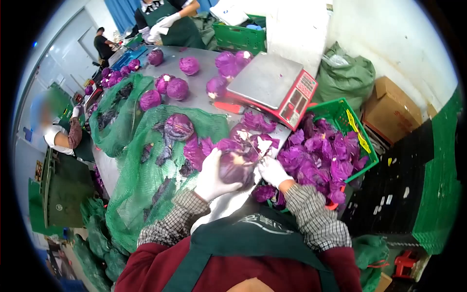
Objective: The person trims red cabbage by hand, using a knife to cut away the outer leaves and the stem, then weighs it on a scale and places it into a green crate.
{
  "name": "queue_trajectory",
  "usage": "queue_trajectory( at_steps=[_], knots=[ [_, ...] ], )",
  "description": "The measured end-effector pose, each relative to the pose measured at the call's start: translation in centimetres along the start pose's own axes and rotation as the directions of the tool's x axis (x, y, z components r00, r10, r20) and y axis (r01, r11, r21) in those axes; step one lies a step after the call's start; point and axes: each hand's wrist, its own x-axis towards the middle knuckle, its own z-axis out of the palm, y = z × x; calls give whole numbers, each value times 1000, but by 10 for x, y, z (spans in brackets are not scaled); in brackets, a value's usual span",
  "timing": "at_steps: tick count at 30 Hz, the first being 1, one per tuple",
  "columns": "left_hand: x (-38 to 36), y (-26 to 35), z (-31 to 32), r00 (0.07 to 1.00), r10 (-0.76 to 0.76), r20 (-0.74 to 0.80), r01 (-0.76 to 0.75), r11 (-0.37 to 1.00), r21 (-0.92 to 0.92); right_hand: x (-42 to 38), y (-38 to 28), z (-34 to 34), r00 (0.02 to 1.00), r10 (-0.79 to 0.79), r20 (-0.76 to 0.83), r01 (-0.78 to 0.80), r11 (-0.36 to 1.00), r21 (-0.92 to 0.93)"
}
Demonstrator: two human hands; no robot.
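Observation:
My left hand (214,176), in a white glove, is wrapped round the left side of a purple cabbage (236,167) above the table's near edge. At the cabbage's right side, my right hand (272,170), gloved too, is closed; what it grips, if anything, is too small to make out. Loose purple leaves (258,121) lie just beyond. Left of my hands, a green net (146,180) holds another cabbage (179,127) and dark leaves. An orange-handled tool (227,107) rests before the scale.
A red scale (267,80) stands ahead. Right of it, a green crate (372,158) holds purple leaves. More cabbages (189,65) sit on the metal table (206,87). One person (170,27) stands across it, another (63,134) at the left. A cardboard box (394,104) sits right.

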Motion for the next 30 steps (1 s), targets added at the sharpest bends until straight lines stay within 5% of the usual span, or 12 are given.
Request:
queue_trajectory(
  at_steps=[1,2,3,8,9,11,15,17,19,20,23,30],
  knots=[
    [-14,-13,-2,998,-56,-1,56,997,-48,6,-15,-23,959,270,85,-282,887,367],
    [-30,-27,2,994,-113,-12,107,969,-221,15,-31,-49,840,517,164,-482,573,663],
    [-42,-35,3,986,-169,-10,152,909,-389,22,-47,-81,532,537,655,-725,-112,680],
    [-44,-8,-15,997,-54,48,54,999,-5,19,-80,-45,745,634,209,-546,398,737],
    [-39,-1,-18,982,-173,72,177,983,-50,27,-86,-75,704,582,407,-572,126,810],
    [-32,2,-11,990,-137,-13,137,991,-5,21,-93,-69,769,596,233,-546,420,725],
    [-15,3,-5,998,-32,54,24,990,142,7,-93,-98,601,537,592,-720,43,693],
    [-17,6,-18,989,-32,148,-4,971,239,-18,-85,-70,867,497,42,-379,603,701],
    [-21,15,-19,981,-119,156,68,951,301,-5,-73,-81,937,150,-314,-57,956,288],
    [-22,21,-17,984,-113,140,67,952,298,7,-80,-95,884,464,-54,-299,651,698],
    [-22,19,-8,987,-129,94,102,963,251,30,-77,-100,936,307,172,-344,693,634],
    [-19,16,-4,998,-50,29,41,964,264,48,-68,-73,981,62,183,-113,951,286]
  ],
)
